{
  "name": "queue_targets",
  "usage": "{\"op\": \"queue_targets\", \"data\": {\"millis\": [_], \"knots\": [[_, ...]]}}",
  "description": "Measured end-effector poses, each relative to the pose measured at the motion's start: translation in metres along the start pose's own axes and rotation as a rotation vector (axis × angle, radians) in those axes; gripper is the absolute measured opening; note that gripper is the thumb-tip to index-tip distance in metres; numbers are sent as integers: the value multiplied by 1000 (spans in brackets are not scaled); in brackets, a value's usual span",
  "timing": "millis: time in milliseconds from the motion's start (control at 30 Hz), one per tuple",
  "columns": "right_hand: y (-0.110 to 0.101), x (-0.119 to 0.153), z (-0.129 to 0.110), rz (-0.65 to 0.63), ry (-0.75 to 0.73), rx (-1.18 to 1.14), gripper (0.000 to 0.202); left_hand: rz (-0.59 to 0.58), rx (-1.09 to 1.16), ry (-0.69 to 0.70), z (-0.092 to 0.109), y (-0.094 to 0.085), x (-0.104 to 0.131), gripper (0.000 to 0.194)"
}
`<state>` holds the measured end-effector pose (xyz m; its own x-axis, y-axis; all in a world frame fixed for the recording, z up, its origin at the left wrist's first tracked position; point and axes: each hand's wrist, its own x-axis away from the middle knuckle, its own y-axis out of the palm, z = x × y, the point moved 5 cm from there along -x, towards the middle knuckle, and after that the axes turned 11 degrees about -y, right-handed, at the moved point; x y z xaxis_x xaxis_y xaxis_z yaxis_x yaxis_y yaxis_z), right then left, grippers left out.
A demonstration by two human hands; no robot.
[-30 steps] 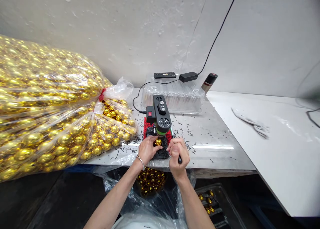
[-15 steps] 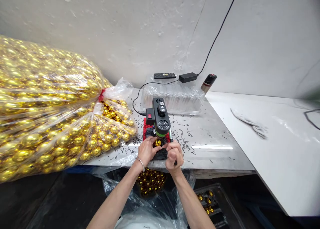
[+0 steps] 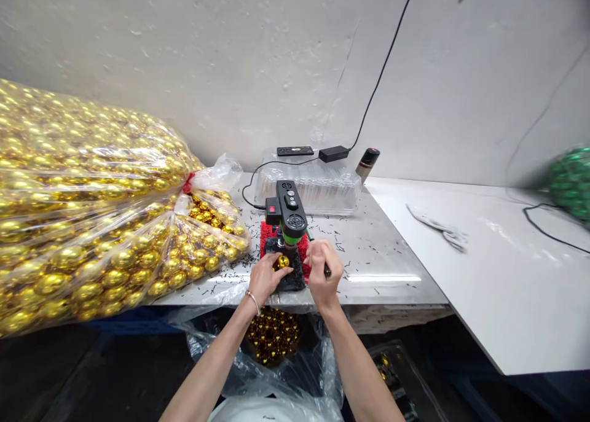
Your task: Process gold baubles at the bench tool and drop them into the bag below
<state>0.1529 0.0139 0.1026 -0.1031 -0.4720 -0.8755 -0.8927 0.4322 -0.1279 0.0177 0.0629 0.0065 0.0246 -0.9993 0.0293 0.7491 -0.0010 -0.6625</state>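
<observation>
My left hand pinches a shiny gold ball between thumb and fingers, just under the head of a small black bench machine with a green ring. A black pad lies beneath the ball, on top of a red mat. To the right, my right hand is closed around the black-ended handle of a lever beside the machine. Most of the lever is hidden by the hand.
A huge clear bag of gold balls fills the left. Behind the machine stand a clear plastic tray, a power adapter and a spray can. More gold balls sit below the table edge. A glove lies right.
My right hand has drawn away from the ball, its fingers now wrapped round the handle. The ball has shifted slightly out from under the machine head. The camera view has turned a little right.
</observation>
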Motion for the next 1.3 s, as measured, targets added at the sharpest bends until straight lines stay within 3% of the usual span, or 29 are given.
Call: {"op": "queue_targets", "data": {"millis": [67, 133, 200, 233, 333, 400, 433, 533, 700, 800, 967, 1200, 1300], "knots": [[0, -9, -5, -12, 34, 3, 30, -43, 162, -29, -7, -2, 18, 39], [0, -10, -7, -12, 46, -5, 31, -248, 347, -121, -21, 10, 45, 40], [1, -6, -7, -3, 47, -20, 31, -543, 541, -352, -41, 35, 78, 50], [1, -3, -6, 1, 46, -27, 31, -626, 647, -509, -54, 46, 95, 54], [1, 3, -5, -1, 44, -35, 31, -659, 945, -979, -87, 68, 135, 55], [1, 3, -4, -16, 41, -38, 31, -659, 1098, -1161, -98, 72, 150, 43], [1, 3, -4, -22, 39, -39, 31, -672, 1169, -1187, -99, 69, 153, 35], [1, 4, -4, -17, 41, -36, 31, -710, 1374, -1089, -85, 48, 146, 33], [2, 8, -2, 2, 47, -44, 31, -737, 1587, -845, -37, 1, 112, 35], [2, 9, -2, -10, 48, -42, 31, -628, 1526, -706, -18, -13, 84, 29], [1, 9, -2, -19, 41, -23, 31, -477, 1259, -614, -13, -6, 46, 24], [1, 10, -2, -39, 9, -13, 27, -370, 1281, -611, -19, -5, 21, 19], [1, 11, -1, -39, 1, -30, 25, -252, 1185, -544, -24, -6, 12, 25]]}}
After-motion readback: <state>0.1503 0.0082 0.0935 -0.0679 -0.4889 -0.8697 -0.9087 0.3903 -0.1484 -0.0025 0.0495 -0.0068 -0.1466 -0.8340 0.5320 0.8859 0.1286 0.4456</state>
